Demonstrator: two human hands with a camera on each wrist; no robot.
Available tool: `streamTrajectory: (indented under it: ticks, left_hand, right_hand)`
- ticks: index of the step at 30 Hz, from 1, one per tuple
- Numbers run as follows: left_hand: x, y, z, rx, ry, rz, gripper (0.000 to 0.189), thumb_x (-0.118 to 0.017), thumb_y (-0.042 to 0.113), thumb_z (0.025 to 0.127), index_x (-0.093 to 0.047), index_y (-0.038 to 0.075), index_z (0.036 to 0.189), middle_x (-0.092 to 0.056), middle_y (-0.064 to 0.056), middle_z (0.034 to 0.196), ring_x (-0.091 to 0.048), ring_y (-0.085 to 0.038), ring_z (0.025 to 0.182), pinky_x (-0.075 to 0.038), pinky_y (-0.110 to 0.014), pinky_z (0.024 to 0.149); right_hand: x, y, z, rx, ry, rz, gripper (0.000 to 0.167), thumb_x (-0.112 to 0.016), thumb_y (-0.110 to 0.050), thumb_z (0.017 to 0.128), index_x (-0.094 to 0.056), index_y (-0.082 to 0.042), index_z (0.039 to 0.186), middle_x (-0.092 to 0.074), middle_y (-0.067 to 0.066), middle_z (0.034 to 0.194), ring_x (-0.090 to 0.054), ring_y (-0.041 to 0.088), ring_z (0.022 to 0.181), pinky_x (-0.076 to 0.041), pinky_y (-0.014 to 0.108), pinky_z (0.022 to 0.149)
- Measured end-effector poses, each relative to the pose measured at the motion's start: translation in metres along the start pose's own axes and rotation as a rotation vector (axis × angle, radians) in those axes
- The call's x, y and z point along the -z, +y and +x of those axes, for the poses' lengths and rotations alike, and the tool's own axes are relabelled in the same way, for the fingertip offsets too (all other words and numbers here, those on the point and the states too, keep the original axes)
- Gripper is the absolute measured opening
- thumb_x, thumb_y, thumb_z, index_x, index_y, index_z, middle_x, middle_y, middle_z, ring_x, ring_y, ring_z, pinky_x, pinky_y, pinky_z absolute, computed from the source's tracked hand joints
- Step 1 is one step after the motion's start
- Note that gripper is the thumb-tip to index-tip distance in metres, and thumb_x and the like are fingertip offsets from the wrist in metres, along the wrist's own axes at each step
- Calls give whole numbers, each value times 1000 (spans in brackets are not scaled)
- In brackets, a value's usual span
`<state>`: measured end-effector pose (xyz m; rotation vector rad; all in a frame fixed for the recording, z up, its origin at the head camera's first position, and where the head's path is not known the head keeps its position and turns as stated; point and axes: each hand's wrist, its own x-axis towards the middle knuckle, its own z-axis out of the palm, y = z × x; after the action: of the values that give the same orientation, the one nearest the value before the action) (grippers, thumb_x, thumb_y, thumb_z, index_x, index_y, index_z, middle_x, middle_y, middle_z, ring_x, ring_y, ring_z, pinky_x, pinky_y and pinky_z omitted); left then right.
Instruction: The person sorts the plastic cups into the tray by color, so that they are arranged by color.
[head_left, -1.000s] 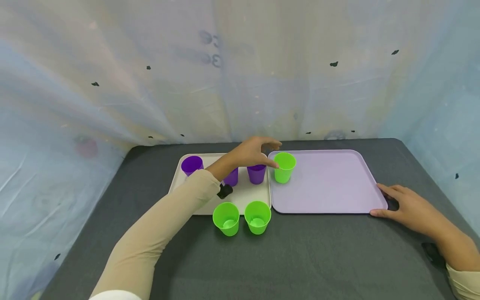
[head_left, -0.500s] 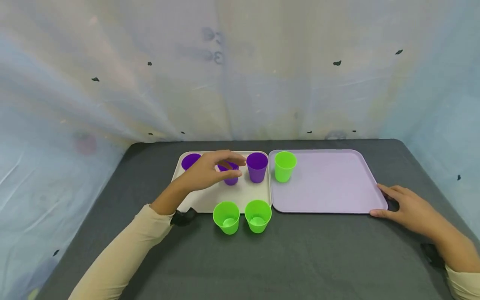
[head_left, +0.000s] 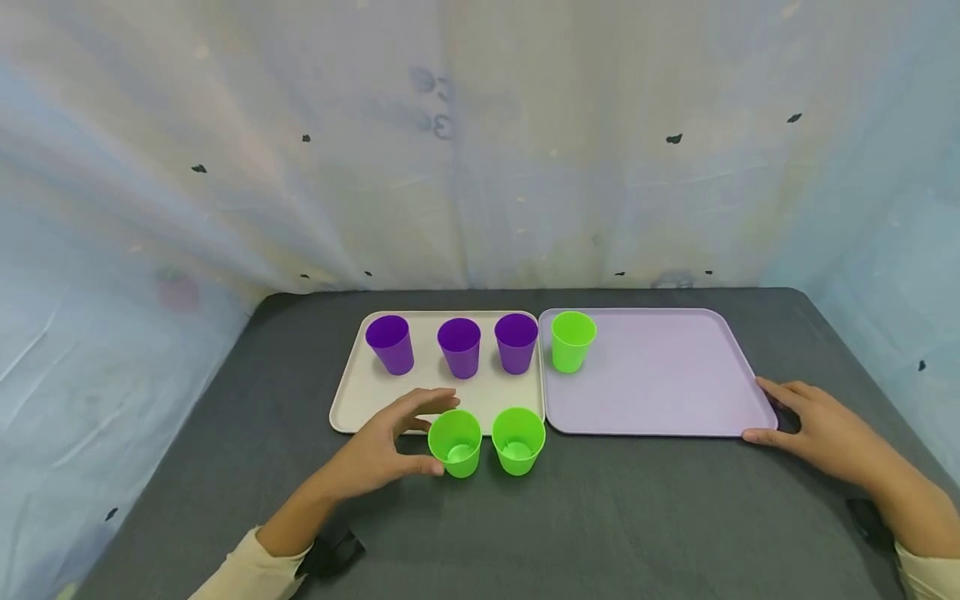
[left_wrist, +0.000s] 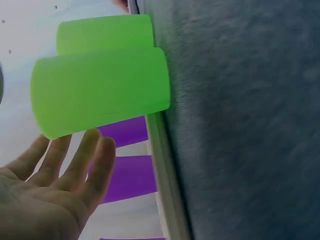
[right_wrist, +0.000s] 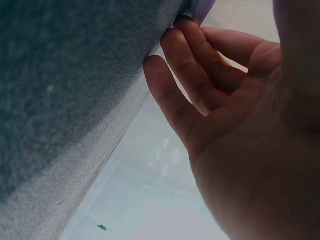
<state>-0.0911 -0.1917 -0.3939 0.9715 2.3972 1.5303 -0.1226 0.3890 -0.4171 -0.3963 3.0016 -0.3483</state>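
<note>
My left hand point(head_left: 386, 446) reaches around the left side of a green cup point(head_left: 455, 443), thumb at its near side and fingers spread behind. In the left wrist view the fingertips are right at the wall of that green cup point(left_wrist: 100, 90). A second green cup point(head_left: 519, 442) stands just right of it; both are upright on the dark cloth. My right hand point(head_left: 817, 429) rests at the front right corner of the lilac tray point(head_left: 660, 375), thumb at the front edge and fingers at the side. In the right wrist view, its fingers point(right_wrist: 170, 92) extend loosely.
Three purple cups, left point(head_left: 392, 346), middle point(head_left: 460, 348) and right point(head_left: 516, 343), stand in a row on the cream tray point(head_left: 360, 400). Another green cup point(head_left: 572, 342) is at the lilac tray's back left corner. A plastic sheet point(head_left: 525, 167) hangs behind the table.
My left hand has drawn back from the green cup on the lilac tray, passing over the cream tray to the front left green cup. My right hand has stayed at the tray corner.
</note>
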Motion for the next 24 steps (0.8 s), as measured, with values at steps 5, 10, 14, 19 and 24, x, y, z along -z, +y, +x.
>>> streamTrajectory:
  ticks: [5,10,14,19,24]
  left_hand:
    - [-8,-4,-2,42,8,120,78,-87,28,76,-49,27,144,-58,1,139,-56,-10,122,-53,-33,97]
    - [-11,-5,0,46,0,133,71,-84,31,79,-51,26,143,-58,4,137,-58,-11,119,-53,-34,97]
    - [-12,-5,-2,61,-6,121,73,-84,34,79,-52,20,143,-58,3,138,-59,-13,119,-53,-33,98]
    - [-13,-4,-4,77,-7,121,74,-84,36,79,-52,20,143,-59,3,138,-60,-14,117,-54,-32,97]
    - [-9,-5,0,69,0,138,73,-84,35,79,-52,20,143,-60,4,138,-62,-15,116,-55,-32,95]
  right_hand:
    - [-1,-1,3,5,1,4,96,-75,-54,83,-40,9,147,-51,33,130,-51,50,115,-45,66,86]
    - [-3,1,0,-7,12,4,97,-76,-54,82,-40,9,147,-51,34,129,-51,51,113,-44,66,84]
    - [-6,1,-4,-20,24,-8,98,-76,-57,81,-41,8,146,-52,33,128,-52,51,113,-45,65,84]
    - [-8,0,-4,-18,22,-14,98,-76,-56,81,-41,9,146,-52,34,128,-51,51,113,-45,65,84]
    - [-6,-1,-1,-26,24,-16,99,-76,-55,82,-39,9,147,-50,35,129,-50,53,114,-44,67,85]
